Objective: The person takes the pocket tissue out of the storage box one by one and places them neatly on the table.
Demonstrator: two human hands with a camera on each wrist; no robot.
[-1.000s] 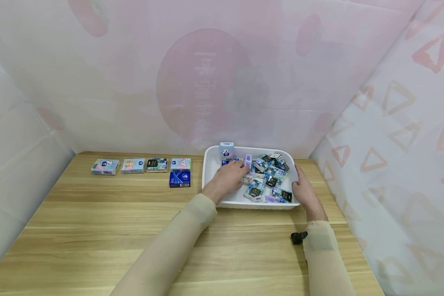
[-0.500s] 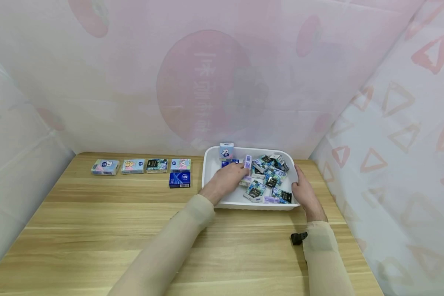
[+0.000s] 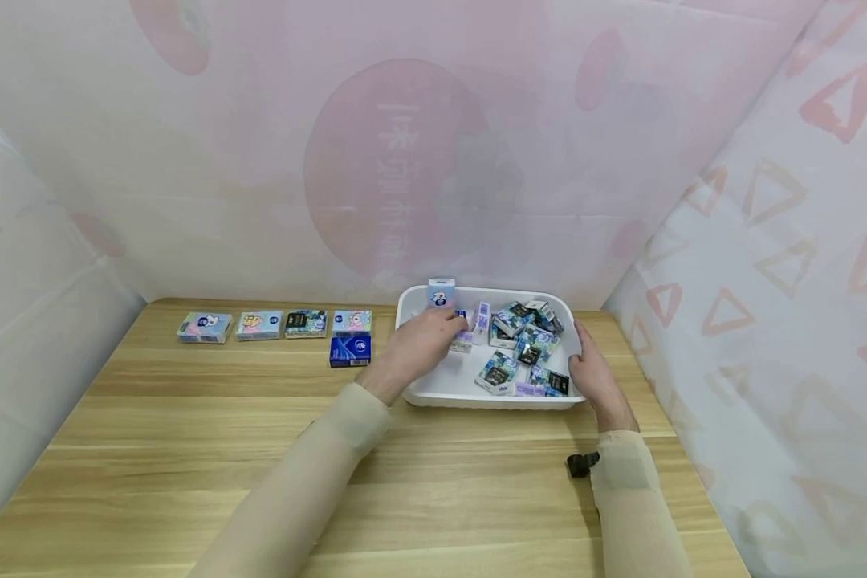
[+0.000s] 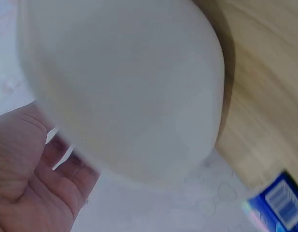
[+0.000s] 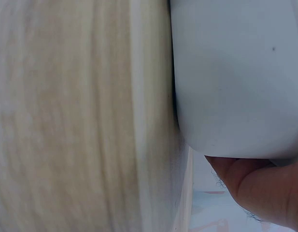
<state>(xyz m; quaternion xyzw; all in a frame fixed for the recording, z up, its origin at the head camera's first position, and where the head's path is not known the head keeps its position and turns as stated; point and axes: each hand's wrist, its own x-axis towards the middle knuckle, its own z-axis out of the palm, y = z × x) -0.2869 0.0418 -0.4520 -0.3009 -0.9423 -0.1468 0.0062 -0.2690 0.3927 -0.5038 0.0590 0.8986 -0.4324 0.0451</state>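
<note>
A white plastic tray (image 3: 462,379) at the back of the table bears several small tissue packs, mostly dark floral ones (image 3: 537,343) piled at its right. Over its left part, my left hand (image 3: 422,341) pinches a pale purple tissue pack (image 3: 461,343), whose upper end is hidden by the fingers. In the left wrist view the tray wall (image 4: 134,87) covers much of that hand's fingers. My right hand (image 3: 596,373) grips the tray's right rim; the right wrist view shows its fingers (image 5: 235,169) against the outer wall. A light blue pack (image 3: 441,293) stands upright at the tray's back left.
Left of the tray, a row of packs lies along the table's back: two light blue ones (image 3: 205,327), a dark floral one (image 3: 306,323) and a pink-and-blue one (image 3: 352,321). In front of the last lies a dark blue pack (image 3: 350,351). A black plug-like piece (image 3: 582,464) is by the right sleeve.
My left hand has moved left inside the tray, bringing the pale purple pack with it from beside the pile. My right hand stays on the tray's rim.
</note>
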